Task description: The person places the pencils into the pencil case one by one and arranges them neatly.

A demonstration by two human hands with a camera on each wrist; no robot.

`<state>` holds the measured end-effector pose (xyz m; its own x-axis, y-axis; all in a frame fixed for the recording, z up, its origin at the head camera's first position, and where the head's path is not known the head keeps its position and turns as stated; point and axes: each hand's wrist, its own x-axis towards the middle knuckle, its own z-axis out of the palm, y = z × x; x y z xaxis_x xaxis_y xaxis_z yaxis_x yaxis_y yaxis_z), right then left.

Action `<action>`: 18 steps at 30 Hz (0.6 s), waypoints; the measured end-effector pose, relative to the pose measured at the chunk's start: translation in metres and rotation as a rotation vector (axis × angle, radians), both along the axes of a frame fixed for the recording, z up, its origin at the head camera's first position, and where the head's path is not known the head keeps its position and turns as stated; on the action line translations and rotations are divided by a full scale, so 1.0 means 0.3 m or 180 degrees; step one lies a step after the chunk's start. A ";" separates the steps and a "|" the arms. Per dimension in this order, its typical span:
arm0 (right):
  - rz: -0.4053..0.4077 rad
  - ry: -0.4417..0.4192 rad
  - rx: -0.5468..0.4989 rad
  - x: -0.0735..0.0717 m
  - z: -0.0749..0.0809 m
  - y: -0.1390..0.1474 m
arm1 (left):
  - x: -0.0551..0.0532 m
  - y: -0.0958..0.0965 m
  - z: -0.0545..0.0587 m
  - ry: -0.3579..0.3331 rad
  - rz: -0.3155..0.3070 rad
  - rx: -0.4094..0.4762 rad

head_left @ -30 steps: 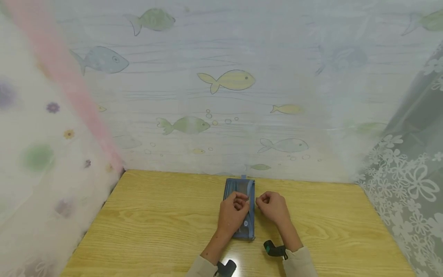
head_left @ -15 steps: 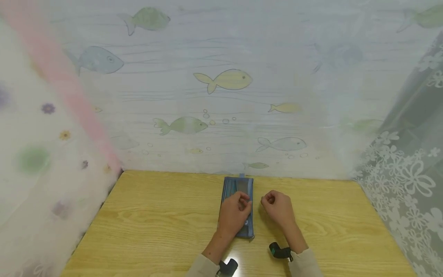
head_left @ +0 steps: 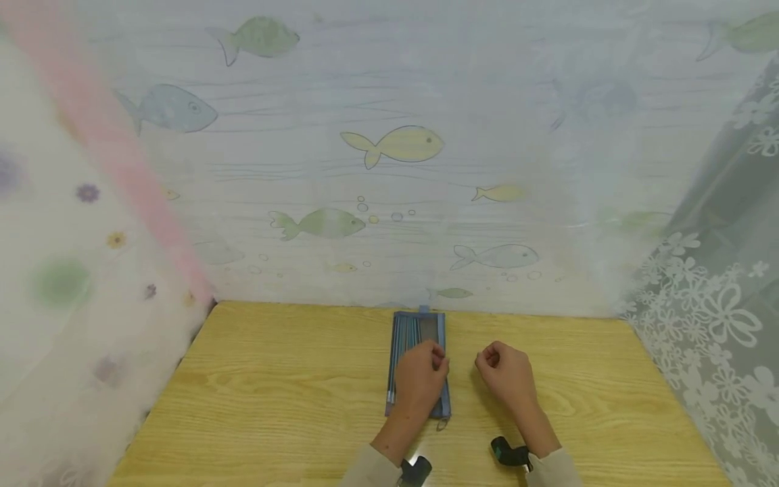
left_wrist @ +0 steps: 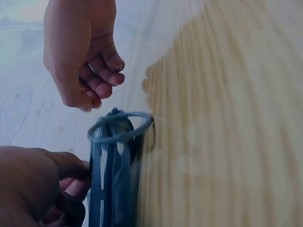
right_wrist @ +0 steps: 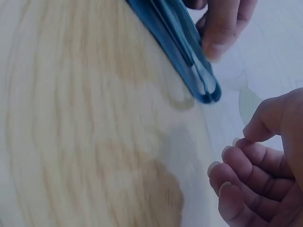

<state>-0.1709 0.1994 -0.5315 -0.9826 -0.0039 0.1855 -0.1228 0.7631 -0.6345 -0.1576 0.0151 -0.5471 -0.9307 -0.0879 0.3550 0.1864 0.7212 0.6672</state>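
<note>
A blue mesh pencil case (head_left: 431,331) lies lengthwise on the wooden table, with several long thin sticks (head_left: 404,335) showing through its left side. A ring pull (left_wrist: 120,127) hangs at its near end. My left hand (head_left: 420,379) lies across the case and pinches its right edge with thumb and fingers; part of the case is hidden beneath it. Off to the right, apart from the case, my right hand (head_left: 508,375) hovers over the table. Its fingers are loosely curled, thumb near the index fingertip, and the right wrist view (right_wrist: 251,175) shows nothing between them.
The wooden table (head_left: 274,392) ends at a fish-print curtain (head_left: 389,203) behind the case. Floral curtains (head_left: 61,284) hang on the left and right. Each wrist wears a black camera (head_left: 510,453).
My right hand has moved away from the case to the right. My left hand has shifted slightly right and now covers less of the case's left side.
</note>
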 end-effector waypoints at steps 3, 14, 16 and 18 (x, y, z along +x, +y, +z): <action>-0.0008 0.0007 0.0031 0.004 -0.001 0.011 | 0.006 0.021 -0.005 0.0032 0.0145 -0.0118; 0.0090 0.0104 0.0078 0.004 -0.007 0.015 | 0.019 0.049 -0.003 -0.0062 0.0499 -0.0541; 0.0099 0.0109 0.0093 0.003 -0.006 0.019 | 0.022 0.047 -0.001 -0.0067 0.0484 -0.0569; 0.0096 0.0089 0.0118 0.003 -0.004 0.026 | 0.025 0.044 0.002 -0.0087 0.0427 -0.0526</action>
